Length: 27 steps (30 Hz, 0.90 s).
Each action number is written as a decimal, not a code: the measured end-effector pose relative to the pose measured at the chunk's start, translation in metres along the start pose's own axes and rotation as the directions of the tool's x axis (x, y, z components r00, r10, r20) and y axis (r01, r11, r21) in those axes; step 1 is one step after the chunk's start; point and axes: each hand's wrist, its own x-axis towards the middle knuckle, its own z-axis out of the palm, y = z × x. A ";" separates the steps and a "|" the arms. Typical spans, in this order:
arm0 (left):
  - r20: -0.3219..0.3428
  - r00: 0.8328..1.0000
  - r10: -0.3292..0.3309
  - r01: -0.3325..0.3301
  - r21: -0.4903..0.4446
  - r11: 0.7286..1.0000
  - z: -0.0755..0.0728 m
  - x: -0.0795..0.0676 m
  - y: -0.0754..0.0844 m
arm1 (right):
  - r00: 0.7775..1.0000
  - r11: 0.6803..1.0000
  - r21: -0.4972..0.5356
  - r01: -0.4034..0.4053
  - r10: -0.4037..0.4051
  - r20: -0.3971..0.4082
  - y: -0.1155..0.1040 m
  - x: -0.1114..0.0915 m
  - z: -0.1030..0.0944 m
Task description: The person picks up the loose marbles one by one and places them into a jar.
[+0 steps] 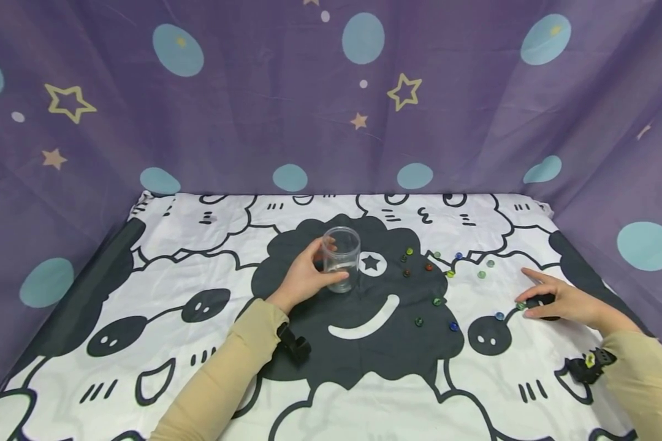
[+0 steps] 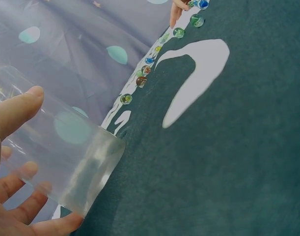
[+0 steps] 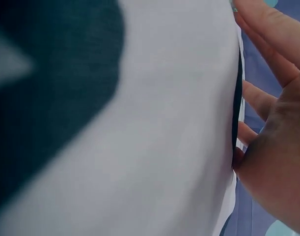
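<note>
- Purple curtain (image 1: 265,131) across the top of the frame, with side panels; it seems hung as a plain backdrop.
- Patterned cloth (image 1: 375,410) over the lower frame; its softness likely helps keep round things from rolling.
- Right hand (image 1: 574,303) at right: thumb and index finger nearly together, pinching a green marble (image 1: 521,305) at the cloth; a fingertip pinch suits so small a ball.
- Left hand (image 1: 306,275) at centre: half open, curved round a clear jar (image 1: 341,260), presumably to steady it.
- The jar appears upright on the cloth's dark figure, mouth up; no marble shows inside.
- Loose marbles (image 1: 437,302) scattered right of centre, between the hands, seemingly within the right hand's reach; a blue marble (image 1: 499,316) lies near the pinched one.
</note>
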 end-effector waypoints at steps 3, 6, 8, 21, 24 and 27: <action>0.000 1.000 0.007 -0.007 -0.006 1.000 0.000 0.000 0.000 | 1.000 1.000 -0.006 0.003 -0.003 -0.010 0.001 0.000 0.001; 0.002 1.000 0.013 -0.013 -0.010 1.000 0.000 0.000 -0.001 | 1.000 1.000 -0.017 0.001 -0.001 -0.022 0.001 0.000 0.003; 0.002 1.000 0.015 -0.015 -0.012 1.000 0.000 0.000 -0.002 | 1.000 1.000 -0.028 0.004 -0.005 -0.028 0.000 0.001 0.003; -0.008 1.000 0.016 -0.017 -0.030 0.999 0.000 -0.001 -0.005 | 0.998 0.998 -0.051 -0.022 0.019 -0.058 -0.003 0.002 0.004; -0.005 1.000 0.022 -0.022 -0.039 0.999 0.000 0.000 -0.005 | 0.996 0.998 -0.060 -0.013 0.008 -0.089 -0.002 0.000 0.004; -0.005 1.000 0.025 -0.025 -0.041 0.999 0.000 0.000 -0.004 | 0.994 0.997 -0.075 -0.003 -0.005 -0.109 -0.003 -0.001 0.003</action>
